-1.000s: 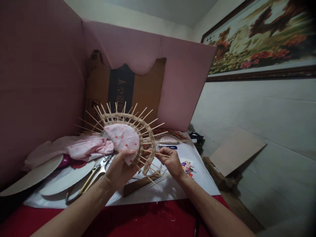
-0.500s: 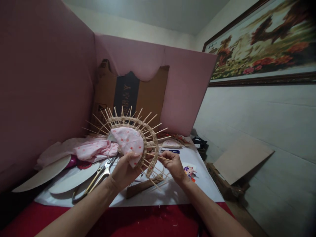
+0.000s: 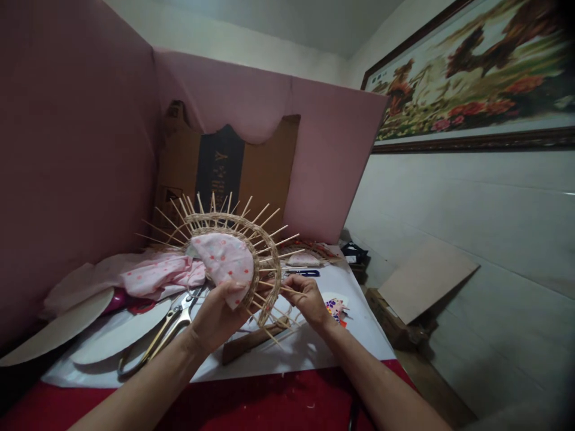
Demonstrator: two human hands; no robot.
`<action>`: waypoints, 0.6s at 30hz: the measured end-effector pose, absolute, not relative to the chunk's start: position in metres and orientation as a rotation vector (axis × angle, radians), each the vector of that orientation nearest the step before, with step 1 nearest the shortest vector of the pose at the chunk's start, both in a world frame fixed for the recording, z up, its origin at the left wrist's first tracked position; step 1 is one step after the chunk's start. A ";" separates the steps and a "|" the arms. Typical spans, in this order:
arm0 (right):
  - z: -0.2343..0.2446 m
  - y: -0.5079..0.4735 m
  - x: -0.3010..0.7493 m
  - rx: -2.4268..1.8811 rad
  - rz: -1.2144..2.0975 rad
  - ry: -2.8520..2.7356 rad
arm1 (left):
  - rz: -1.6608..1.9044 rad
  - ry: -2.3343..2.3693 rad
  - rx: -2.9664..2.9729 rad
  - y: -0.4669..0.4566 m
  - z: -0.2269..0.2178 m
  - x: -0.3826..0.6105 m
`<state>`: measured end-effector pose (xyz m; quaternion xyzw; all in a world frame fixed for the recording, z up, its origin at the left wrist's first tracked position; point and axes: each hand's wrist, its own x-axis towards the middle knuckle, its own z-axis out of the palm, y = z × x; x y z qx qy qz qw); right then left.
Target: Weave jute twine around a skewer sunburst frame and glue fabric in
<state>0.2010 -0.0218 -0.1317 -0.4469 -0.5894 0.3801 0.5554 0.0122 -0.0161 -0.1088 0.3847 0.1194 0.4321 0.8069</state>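
Observation:
My left hand grips a half-round wicker piece by its lower part, the thumb lying over the dotted pink cloth on its flat centre. Thin sticks fan outward through two woven bands. At the right edge of the weave, my right hand has its fingers pinched together beside a stick that passes at them. Whether they hold that stick or a thin weaving strand, I cannot make out. Behind my left wrist lie large scissors with gold-coloured handles.
Crumpled pink cloth and white half-round boards lie at the left. A wooden strip rests below the weave. Behind are a blue-handled tool and another wicker piece. Cardboard leans on the pink partition.
The whole view has shifted a little, so that things appear farther left. Both hands keep the same hold on the wicker piece, with only slight movement.

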 end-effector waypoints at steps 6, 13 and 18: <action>-0.125 -0.027 0.196 -1.081 0.916 -1.371 | 0.854 0.230 0.708 -0.018 -0.103 0.013; -0.126 -0.023 0.205 -1.097 0.961 -1.402 | 0.875 0.322 0.694 -0.017 -0.111 0.016; -0.128 -0.019 0.221 -1.098 1.049 -1.474 | 0.828 0.316 0.666 -0.023 -0.116 0.021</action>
